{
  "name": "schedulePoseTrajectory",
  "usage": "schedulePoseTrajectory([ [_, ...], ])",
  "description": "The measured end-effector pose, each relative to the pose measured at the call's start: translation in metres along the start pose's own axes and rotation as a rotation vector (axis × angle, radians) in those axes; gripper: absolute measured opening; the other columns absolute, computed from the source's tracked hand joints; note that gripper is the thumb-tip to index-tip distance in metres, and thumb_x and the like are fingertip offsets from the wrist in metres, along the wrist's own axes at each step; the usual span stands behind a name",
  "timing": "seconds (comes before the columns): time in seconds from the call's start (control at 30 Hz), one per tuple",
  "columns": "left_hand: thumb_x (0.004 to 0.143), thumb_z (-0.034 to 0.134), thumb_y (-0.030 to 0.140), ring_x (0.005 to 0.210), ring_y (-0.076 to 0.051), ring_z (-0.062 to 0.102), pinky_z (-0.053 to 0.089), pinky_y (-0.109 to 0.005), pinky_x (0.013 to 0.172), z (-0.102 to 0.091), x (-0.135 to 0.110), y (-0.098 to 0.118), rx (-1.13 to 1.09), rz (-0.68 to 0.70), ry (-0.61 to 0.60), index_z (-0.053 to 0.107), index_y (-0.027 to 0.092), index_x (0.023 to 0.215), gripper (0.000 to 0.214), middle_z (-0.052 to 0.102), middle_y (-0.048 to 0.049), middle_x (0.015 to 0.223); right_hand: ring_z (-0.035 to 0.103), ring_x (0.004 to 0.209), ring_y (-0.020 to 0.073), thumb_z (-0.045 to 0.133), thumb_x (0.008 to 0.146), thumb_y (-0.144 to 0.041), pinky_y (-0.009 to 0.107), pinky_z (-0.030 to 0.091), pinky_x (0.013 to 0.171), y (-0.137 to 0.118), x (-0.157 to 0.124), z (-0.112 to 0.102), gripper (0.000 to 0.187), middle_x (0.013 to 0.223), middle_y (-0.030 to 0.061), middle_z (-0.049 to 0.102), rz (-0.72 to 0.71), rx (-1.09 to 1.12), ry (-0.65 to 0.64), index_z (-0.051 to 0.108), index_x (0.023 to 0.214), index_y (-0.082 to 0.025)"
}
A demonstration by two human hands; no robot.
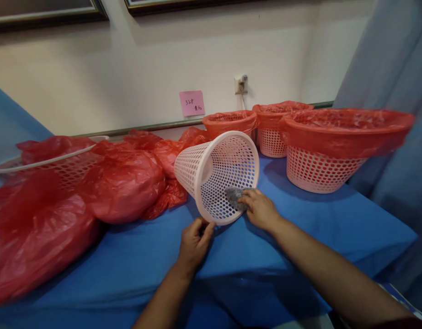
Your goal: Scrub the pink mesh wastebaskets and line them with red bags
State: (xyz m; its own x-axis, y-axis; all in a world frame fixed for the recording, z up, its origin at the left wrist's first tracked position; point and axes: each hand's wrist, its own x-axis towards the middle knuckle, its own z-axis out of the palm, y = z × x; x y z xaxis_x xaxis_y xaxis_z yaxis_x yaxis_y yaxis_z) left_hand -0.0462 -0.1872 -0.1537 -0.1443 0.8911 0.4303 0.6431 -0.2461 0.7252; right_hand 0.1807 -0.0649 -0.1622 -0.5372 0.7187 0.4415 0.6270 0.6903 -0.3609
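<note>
A white perforated plastic basket lies on its side on the blue-covered table, its open mouth turned toward me. My left hand grips the lower rim of the basket, fingers closed around it. My right hand reaches into the mouth and pinches a grey crumpled wad that rests against the inside wall of the basket.
A heap of red plastic bags covers the left of the table, with another white basket among them. Three baskets lined with red bags stand at the back right: a large one and two smaller ones. A blue curtain hangs at right.
</note>
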Motion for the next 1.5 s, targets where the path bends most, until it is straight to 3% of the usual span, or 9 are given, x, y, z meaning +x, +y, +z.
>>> schedulePoseTrajectory([
  [0.13, 0.092, 0.060, 0.045, 0.062, -0.017, 0.064, 0.048, -0.026, 0.061, 0.007, 0.004, -0.006, 0.051, -0.057, -0.234, 0.070, 0.017, 0.080, 0.032, 0.072, -0.0040, 0.071, 0.057, 0.121, 0.0188, 0.053, 0.068, 0.002, 0.035, 0.046, 0.108, -0.010, -0.006, 0.008, 0.063, 0.131, 0.0056, 0.063, -0.262, 0.347, -0.057, 0.068, 0.124, -0.022],
  [0.23, 0.095, 0.054, 0.042, 0.061, -0.017, 0.064, 0.049, -0.025, 0.063, 0.007, 0.003, -0.005, 0.053, -0.030, -0.230, 0.070, 0.017, 0.080, 0.034, 0.071, -0.0033, 0.069, 0.058, 0.120, 0.0178, 0.053, 0.068, 0.002, 0.034, 0.047, 0.107, -0.009, -0.004, 0.010, 0.065, 0.130, 0.0041, 0.063, -0.311, 0.411, -0.088, 0.068, 0.125, -0.024],
  [0.43, 0.094, 0.056, 0.035, 0.058, -0.011, 0.055, 0.043, -0.021, 0.058, -0.005, -0.003, 0.004, 0.003, 0.060, 0.096, 0.062, 0.017, 0.072, 0.028, 0.061, 0.0018, 0.063, 0.054, 0.120, 0.0294, 0.051, 0.081, -0.002, 0.046, 0.046, 0.107, 0.008, 0.004, -0.004, 0.046, 0.132, 0.0127, 0.063, 0.121, -0.084, 0.059, 0.072, 0.119, -0.018],
  [0.53, 0.094, 0.056, 0.036, 0.055, -0.010, 0.049, 0.041, -0.021, 0.056, -0.005, -0.003, 0.003, 0.009, 0.043, 0.156, 0.058, 0.018, 0.068, 0.032, 0.054, 0.0038, 0.059, 0.053, 0.122, 0.0309, 0.050, 0.080, -0.002, 0.049, 0.045, 0.107, 0.012, 0.002, -0.006, 0.048, 0.134, 0.0141, 0.062, 0.160, -0.078, 0.092, 0.072, 0.121, -0.017],
  [0.73, 0.094, 0.057, 0.038, 0.069, -0.016, 0.067, 0.048, -0.024, 0.066, 0.004, 0.002, -0.001, 0.073, -0.005, -0.295, 0.071, 0.019, 0.098, 0.025, 0.074, -0.0020, 0.081, 0.057, 0.122, 0.0203, 0.052, 0.064, 0.002, 0.038, 0.046, 0.109, 0.005, -0.005, 0.007, 0.065, 0.130, 0.0037, 0.066, -0.178, 0.236, -0.046, 0.071, 0.120, -0.025],
  [0.8, 0.095, 0.056, 0.038, 0.071, -0.018, 0.069, 0.049, -0.026, 0.067, 0.006, 0.003, -0.003, 0.142, -0.022, -0.343, 0.072, 0.019, 0.101, 0.026, 0.076, -0.0036, 0.083, 0.059, 0.120, 0.0193, 0.050, 0.062, 0.002, 0.039, 0.047, 0.108, 0.006, -0.004, 0.010, 0.067, 0.128, 0.0043, 0.067, -0.244, 0.387, -0.052, 0.071, 0.119, -0.025],
  [1.1, 0.099, 0.049, 0.043, 0.070, -0.018, 0.069, 0.051, -0.026, 0.069, 0.009, 0.006, -0.004, 0.050, -0.004, -0.296, 0.071, 0.018, 0.087, 0.035, 0.075, -0.0044, 0.078, 0.059, 0.121, 0.0198, 0.049, 0.062, 0.004, 0.041, 0.046, 0.108, 0.007, -0.001, 0.006, 0.068, 0.129, 0.0041, 0.065, -0.254, 0.388, -0.109, 0.071, 0.119, -0.026],
  [1.37, 0.096, 0.052, 0.040, 0.054, -0.013, 0.059, 0.045, -0.023, 0.056, 0.001, 0.001, 0.005, 0.032, 0.021, -0.073, 0.061, 0.019, 0.077, 0.030, 0.061, 0.0020, 0.061, 0.057, 0.121, 0.0257, 0.051, 0.079, -0.001, 0.043, 0.042, 0.110, 0.030, 0.000, -0.005, 0.055, 0.125, 0.0110, 0.065, 0.250, -0.001, 0.088, 0.065, 0.128, -0.021],
  [1.5, 0.097, 0.050, 0.042, 0.051, -0.012, 0.056, 0.044, -0.022, 0.055, 0.001, 0.001, 0.001, 0.012, -0.025, 0.012, 0.055, 0.020, 0.072, 0.034, 0.057, 0.0035, 0.057, 0.056, 0.122, 0.0231, 0.056, 0.075, -0.003, 0.040, 0.044, 0.109, 0.016, -0.004, -0.003, 0.059, 0.131, 0.0078, 0.062, 0.003, 0.153, -0.050, 0.065, 0.129, -0.024],
])
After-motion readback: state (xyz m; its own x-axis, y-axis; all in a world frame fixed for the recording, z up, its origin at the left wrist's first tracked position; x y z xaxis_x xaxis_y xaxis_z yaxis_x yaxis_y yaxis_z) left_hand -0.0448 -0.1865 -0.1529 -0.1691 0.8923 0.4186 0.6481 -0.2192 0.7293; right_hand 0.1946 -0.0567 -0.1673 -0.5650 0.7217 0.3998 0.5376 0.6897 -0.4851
